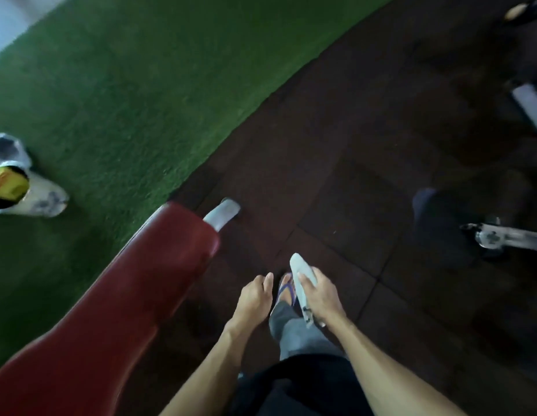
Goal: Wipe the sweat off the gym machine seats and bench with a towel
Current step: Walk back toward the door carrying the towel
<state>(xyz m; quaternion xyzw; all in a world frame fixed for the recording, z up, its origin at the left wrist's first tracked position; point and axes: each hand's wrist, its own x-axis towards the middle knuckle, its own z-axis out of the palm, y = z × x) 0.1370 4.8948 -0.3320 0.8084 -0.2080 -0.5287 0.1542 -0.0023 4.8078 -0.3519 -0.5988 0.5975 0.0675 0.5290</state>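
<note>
Fingers of the right hand (pixel 316 291) wrap tight around a folded white towel (pixel 301 283); the left hand (pixel 255 295) hangs loose and empty. Both are beside the near edge of the red bench (pixel 126 295), not touching it. A slack hold could drop the towel onto the dirty floor (pixel 351 175).

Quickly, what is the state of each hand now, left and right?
Left hand: open, fingers loose, holding nothing.
Right hand: closed on a folded white towel.
</note>
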